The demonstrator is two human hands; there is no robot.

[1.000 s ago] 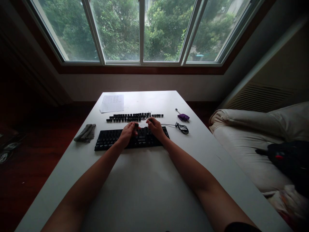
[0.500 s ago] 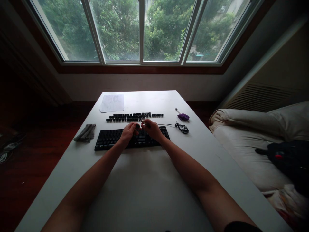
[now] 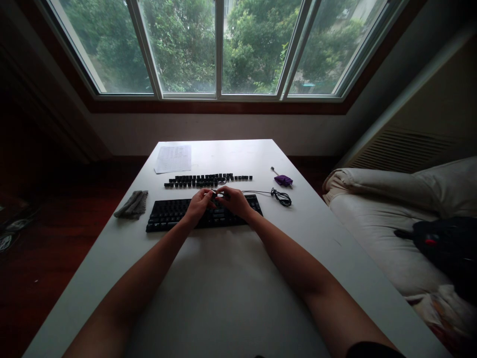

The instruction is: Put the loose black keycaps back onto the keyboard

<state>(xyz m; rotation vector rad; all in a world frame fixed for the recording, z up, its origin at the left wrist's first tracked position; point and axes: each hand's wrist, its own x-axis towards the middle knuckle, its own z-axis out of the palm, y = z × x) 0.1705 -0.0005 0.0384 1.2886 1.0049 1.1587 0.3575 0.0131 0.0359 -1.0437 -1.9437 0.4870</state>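
Note:
Both hands meet above the middle of a black keyboard (image 3: 167,213). My left hand (image 3: 200,203) is closed, thumb and fingers pinching a small black keycap (image 3: 213,196). Close against it, my right hand (image 3: 234,202) is closed on a keycap puller, whose thin ring end (image 3: 222,182) shows past the fingers. The puller's tip is at the keycap, but the exact contact is too small to tell. Behind the hands, loose black keycaps (image 3: 190,184) stand in rows on the white table. The hands hide part of the keyboard.
A grey cloth (image 3: 134,205) lies left of the keyboard. To the right are a coiled black cable (image 3: 282,198) and a purple brush or duster (image 3: 283,180). A sheet of paper (image 3: 173,159) lies on the far left of the table (image 3: 231,278). A sofa (image 3: 365,219) stands to the right.
My right hand has turned slightly and come nearer to the left, bringing the puller to the keycap. The ring end has shifted a little. The keyboard and keycap rows have not moved.

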